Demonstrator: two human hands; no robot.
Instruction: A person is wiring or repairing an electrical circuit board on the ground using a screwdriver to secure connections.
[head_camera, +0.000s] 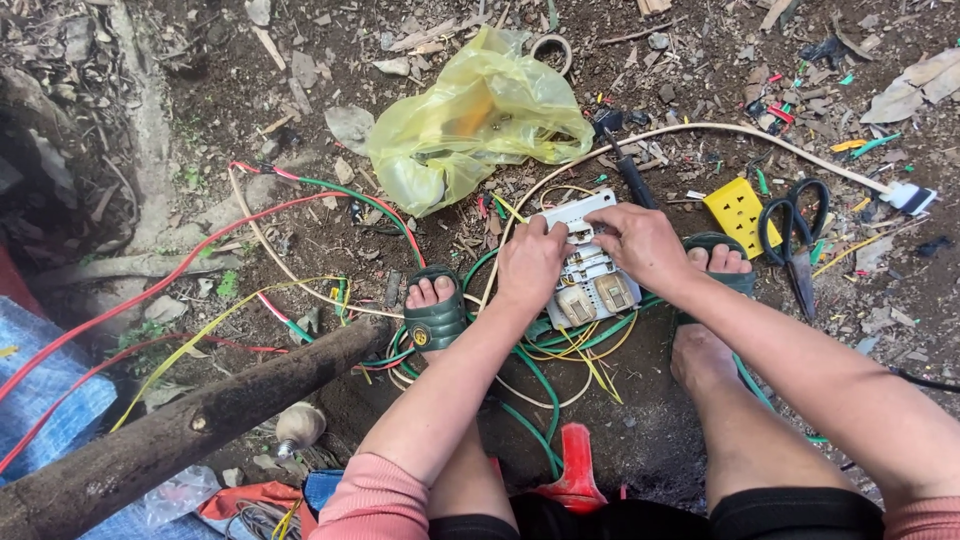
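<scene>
- Centrally, the white switch board (585, 265) lies on the dirt ground (680, 420) between the person's two sandalled feet, its back face up, showing the socket housings and wiring.
- Left hand (530, 262): fingers curled onto the board's left edge, gripping it.
- Right hand (640, 243): fingers pinched down on the board's upper right part; whether they hold a small part is not visible.
- Green and yellow wires (560, 350) loop out from under the board toward the person.
- Black screwdriver (632, 178) lies just beyond the board.
- Yellow socket plate (741, 214) and black-handled scissors (797, 232) lie to the right, side by side.
- Yellow plastic bag (475, 120) lies farther up; a log (190, 425) crosses the lower left.
</scene>
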